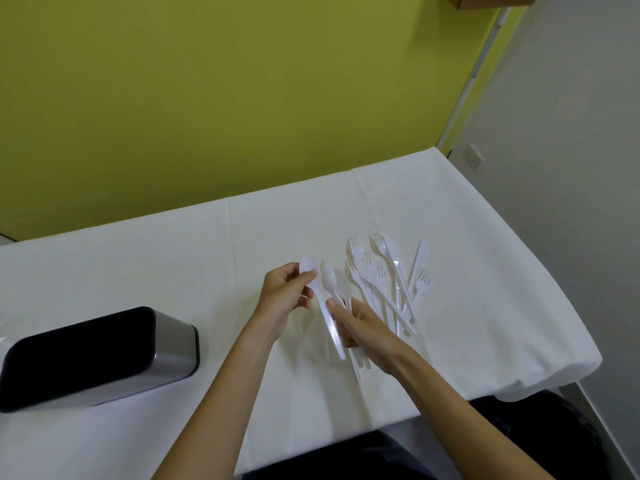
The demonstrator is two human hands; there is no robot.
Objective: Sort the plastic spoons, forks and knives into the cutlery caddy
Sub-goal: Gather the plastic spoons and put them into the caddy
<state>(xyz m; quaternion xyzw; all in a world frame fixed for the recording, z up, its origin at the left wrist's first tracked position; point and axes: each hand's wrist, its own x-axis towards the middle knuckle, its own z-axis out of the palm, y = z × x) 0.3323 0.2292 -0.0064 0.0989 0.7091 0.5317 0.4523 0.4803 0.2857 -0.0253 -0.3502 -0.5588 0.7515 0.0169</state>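
A pile of white plastic forks and knives (388, 282) lies on the white tablecloth right of centre. My left hand (285, 299) pinches the bowl of one white spoon (309, 266), whose handle slants down to the right. My right hand (360, 327) grips the handles of a small bunch of spoons (332, 282), bowls pointing away from me. The two hands are close together, just left of the pile. The cutlery caddy (100, 355), black inside with brushed-metal walls, stands at the left of the table, well apart from both hands.
The table (173, 258) is covered with a white cloth and backs onto a yellow-green wall. Its right edge drops off near a white wall with a socket (472, 156). My dark-clothed lap shows below the front edge.
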